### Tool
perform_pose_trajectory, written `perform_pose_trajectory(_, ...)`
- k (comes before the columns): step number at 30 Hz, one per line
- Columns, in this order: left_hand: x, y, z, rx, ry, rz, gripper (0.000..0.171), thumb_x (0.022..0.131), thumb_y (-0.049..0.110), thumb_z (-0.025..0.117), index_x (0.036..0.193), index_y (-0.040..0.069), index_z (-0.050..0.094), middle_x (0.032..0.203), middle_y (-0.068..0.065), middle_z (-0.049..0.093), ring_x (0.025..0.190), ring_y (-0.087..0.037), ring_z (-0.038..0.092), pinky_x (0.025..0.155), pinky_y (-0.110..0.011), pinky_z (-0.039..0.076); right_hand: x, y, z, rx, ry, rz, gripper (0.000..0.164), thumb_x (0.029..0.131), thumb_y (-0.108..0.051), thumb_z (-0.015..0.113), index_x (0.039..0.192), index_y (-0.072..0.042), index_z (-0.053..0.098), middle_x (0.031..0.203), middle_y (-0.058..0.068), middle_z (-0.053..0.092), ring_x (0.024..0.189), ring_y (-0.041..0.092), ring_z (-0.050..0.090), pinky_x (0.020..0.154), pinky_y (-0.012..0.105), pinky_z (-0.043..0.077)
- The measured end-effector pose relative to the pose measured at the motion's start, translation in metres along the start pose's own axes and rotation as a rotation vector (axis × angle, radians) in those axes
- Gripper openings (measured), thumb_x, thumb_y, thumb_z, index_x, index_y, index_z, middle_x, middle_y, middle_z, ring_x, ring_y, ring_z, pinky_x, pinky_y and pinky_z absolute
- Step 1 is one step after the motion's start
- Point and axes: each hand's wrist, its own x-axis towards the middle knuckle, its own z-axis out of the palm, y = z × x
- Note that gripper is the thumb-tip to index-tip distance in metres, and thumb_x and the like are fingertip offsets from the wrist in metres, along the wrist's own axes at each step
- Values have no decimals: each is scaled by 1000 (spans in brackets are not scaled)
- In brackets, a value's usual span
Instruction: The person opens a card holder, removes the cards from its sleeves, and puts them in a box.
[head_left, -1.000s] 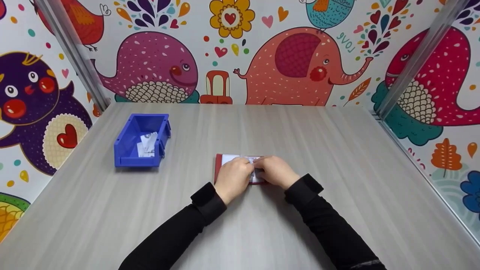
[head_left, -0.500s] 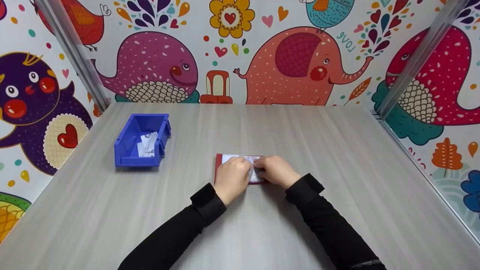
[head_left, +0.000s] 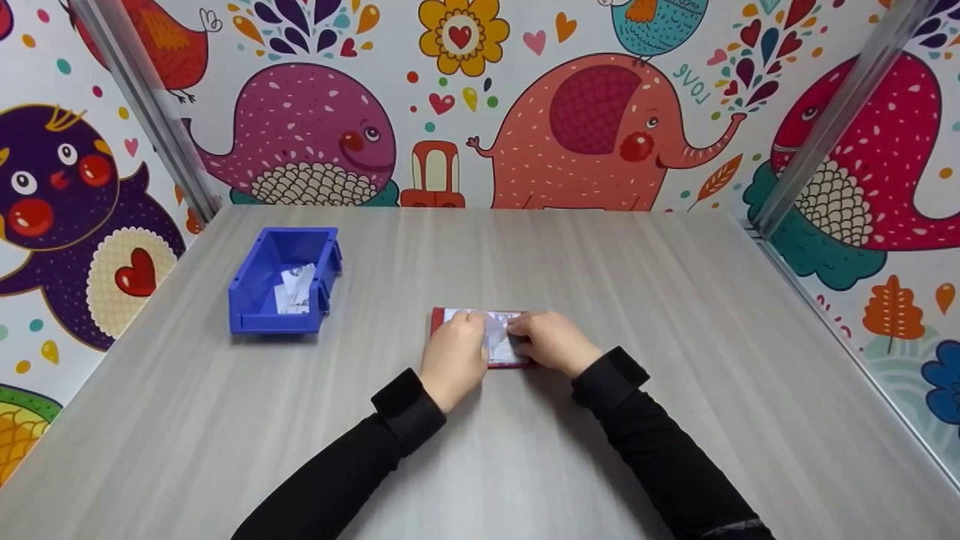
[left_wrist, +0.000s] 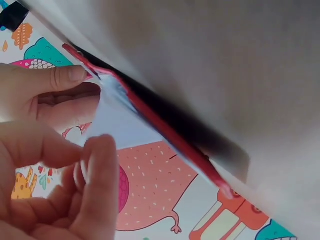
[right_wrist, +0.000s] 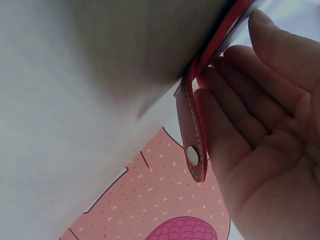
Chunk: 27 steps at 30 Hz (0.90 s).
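A red card holder (head_left: 437, 328) with white, see-through pages lies open on the table in the head view. My left hand (head_left: 454, 356) is over its left half and pinches a translucent page (left_wrist: 122, 122), which stands raised from the red cover in the left wrist view. At the right end, my right hand (head_left: 556, 343) grips the holder's edge, thumb on top and fingers along the side. In the right wrist view, a red strap (right_wrist: 191, 130) with a round metal snap sticks out beside those fingers. The left hand hides part of the holder's left half.
A blue bin (head_left: 274, 324) with several white paper slips (head_left: 295, 286) inside stands at the left of the table (head_left: 637, 262). Walls printed with cartoon animals (head_left: 585, 135) enclose the back and both sides.
My left hand has shifted a little to the left, drawing the page with it and exposing more of the holder's middle. The right hand has stayed nearly still.
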Motion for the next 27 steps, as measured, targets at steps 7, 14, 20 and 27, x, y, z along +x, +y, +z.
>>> perform_pose_trajectory(7, 0, -6, -7, -100, -73, -136, 16, 70, -11, 63, 82, -2, 58, 78, -14, 60, 69, -30, 60, 62, -43, 51, 0, -1, 0, -10, 0, -6, 14, 72, 5, 74, 83, -3, 68, 92, 8, 70, 80, 24, 63, 70, 39, 51)
perform_pose_trajectory(14, 0, -15, -11, -146, -81, -221, 11, 71, -9, 60, 75, 1, 56, 71, -12, 60, 61, -25, 53, 58, -43, 48, -1, -2, -1, -26, -10, 18, 15, 74, 4, 74, 85, -3, 69, 99, 9, 71, 84, 24, 65, 72, 38, 52)
perform_pose_trajectory(20, 0, -23, -15, -150, -122, -288, 11, 73, -3, 61, 72, 4, 54, 66, -5, 54, 58, -21, 47, 55, -40, 45, -1, -3, -1, -25, -24, 31, 16, 75, 3, 74, 90, -3, 71, 107, 11, 71, 95, 26, 68, 78, 40, 53)
perform_pose_trajectory(27, 2, -28, -17, -151, -164, -324, 23, 72, -3, 59, 63, 11, 42, 59, 3, 38, 55, -18, 37, 51, -33, 32, -1, -4, -2, -18, -31, 46, 19, 76, 2, 73, 95, -2, 73, 111, 12, 71, 100, 28, 67, 81, 42, 53)
